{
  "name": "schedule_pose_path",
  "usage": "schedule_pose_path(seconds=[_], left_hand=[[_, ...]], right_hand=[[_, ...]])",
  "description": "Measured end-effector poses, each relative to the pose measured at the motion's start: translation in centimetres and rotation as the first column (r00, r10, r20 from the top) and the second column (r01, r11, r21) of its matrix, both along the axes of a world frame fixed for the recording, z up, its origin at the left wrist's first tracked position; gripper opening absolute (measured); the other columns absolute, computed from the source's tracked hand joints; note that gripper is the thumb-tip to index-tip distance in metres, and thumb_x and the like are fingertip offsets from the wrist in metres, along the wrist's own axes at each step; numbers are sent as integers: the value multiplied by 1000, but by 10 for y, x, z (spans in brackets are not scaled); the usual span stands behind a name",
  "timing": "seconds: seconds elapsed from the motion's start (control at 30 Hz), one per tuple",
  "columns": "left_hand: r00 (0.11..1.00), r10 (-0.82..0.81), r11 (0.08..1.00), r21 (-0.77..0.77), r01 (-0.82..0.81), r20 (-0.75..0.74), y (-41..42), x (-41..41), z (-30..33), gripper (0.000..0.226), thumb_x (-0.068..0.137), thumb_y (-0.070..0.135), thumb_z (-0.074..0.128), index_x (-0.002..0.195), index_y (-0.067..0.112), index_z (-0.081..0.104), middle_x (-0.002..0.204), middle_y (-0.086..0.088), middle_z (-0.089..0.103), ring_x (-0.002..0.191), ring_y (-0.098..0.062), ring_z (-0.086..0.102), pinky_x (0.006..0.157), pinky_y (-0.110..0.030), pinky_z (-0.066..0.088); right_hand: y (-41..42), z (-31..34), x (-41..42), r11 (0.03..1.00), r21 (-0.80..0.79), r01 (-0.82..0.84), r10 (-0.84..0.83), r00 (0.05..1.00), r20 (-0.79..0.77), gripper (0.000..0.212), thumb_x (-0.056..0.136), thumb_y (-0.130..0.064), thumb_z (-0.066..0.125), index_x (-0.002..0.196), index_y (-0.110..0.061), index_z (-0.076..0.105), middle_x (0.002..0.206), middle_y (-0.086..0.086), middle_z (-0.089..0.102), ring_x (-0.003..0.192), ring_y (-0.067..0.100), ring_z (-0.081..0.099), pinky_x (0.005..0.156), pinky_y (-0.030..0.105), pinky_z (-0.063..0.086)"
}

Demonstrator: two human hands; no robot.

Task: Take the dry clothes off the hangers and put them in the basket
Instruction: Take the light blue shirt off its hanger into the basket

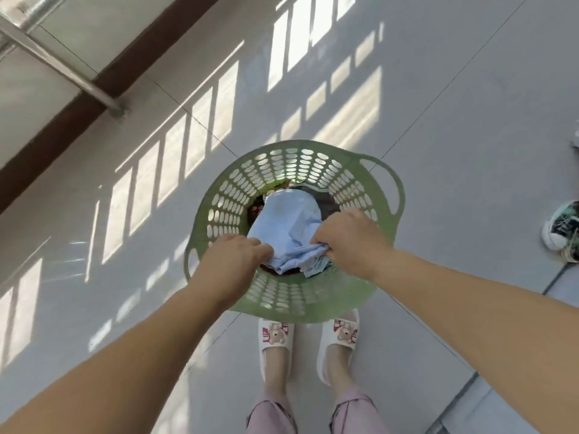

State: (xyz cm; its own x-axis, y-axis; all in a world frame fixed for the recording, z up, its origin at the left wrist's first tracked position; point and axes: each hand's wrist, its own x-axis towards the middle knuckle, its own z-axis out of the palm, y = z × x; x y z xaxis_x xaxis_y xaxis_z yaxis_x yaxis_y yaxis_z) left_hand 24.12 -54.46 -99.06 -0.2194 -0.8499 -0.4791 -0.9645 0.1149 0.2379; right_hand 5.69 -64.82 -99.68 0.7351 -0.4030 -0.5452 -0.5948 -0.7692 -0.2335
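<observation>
Gripping garment (286, 228) over basket (219, 189)

No legible text, label, brand, number or sign is showing anywhere in the head view. The white slippers (338, 336) are carrying a cartoon bear motif with small red marks beside it, but those marks are reading only as blurred shapes, not as letters. The sneaker (562, 228) at the right edge is showing a dark pattern, no readable wording.

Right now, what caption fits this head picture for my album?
Both hands lower a blue cloth into the green basket.
</observation>
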Motion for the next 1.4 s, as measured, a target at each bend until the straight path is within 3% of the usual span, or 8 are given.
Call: schedule_pose_path(seconds=[0.13,0.3,0.43,0.57,0.73,0.87,1.03,1.4], left_hand=[[998,61,899,432,-70,34,21,-18,-68,29,80,-2,45,91,24,53,79,-2,52,86,-26,55,64,-28,35],[999,31,788,616,-17,-11,11,-21,-130,31,85,-1,44,105,15,60,99,-9,58,91,-27,54,71,-28,40],[1000,-8,779,627,-6,19,-25,-1,-170,29,85,-3,42,104,10,59,77,-2,47,76,-19,45,62,-26,34],[990,54,824,554,-118,130,-64,17,-210,27,86,1,44,109,6,57,88,-7,52,83,-22,46,59,-25,34],[914,383,830,384,-405,136,-84,25,-275,69,85,2,52,145,20,25,137,-14,42,116,-32,47,86,-36,44],[893,407,813,368,-451,193,-68,6,-298,93,86,3,56,147,33,-7,156,-8,-3,144,-29,3,113,-52,18],[907,394,838,346,-421,148,-51,-19,-265,91,89,4,52,147,33,-12,157,-6,-14,145,-25,-8,116,-48,9],[844,465,883,75,-463,-268,-68,-20,-25,48,90,4,48,131,27,47,141,-2,36,115,-23,50,87,-34,46]], right_hand=[[31,-76,-2,977,203,-61,98,979,-177,23,88,-7,46,74,-23,53,76,-2,52,86,26,51,80,32,35],[40,-143,7,901,432,18,118,951,-285,26,85,-4,47,96,-18,65,98,6,62,91,26,55,68,30,41],[9,-185,23,889,450,82,60,955,-291,15,86,-5,47,79,-11,59,74,3,51,82,22,47,60,29,35],[-30,-220,36,881,381,281,-185,945,-269,26,90,-11,49,109,-7,65,106,8,63,102,24,56,81,31,46],[-54,-271,46,856,251,453,-424,891,-162,46,91,-18,54,137,-19,44,139,4,45,125,23,45,101,34,41],[-43,-291,41,871,178,458,-429,886,-178,50,91,-20,53,138,-18,38,142,8,38,126,29,42,99,39,41],[-25,-256,32,882,150,447,-430,893,-128,50,92,-21,54,138,-17,38,142,9,38,129,28,39,103,41,37],[-22,-19,41,783,262,565,-617,761,203,24,93,-15,48,115,-17,60,114,5,53,100,24,56,82,34,46]])
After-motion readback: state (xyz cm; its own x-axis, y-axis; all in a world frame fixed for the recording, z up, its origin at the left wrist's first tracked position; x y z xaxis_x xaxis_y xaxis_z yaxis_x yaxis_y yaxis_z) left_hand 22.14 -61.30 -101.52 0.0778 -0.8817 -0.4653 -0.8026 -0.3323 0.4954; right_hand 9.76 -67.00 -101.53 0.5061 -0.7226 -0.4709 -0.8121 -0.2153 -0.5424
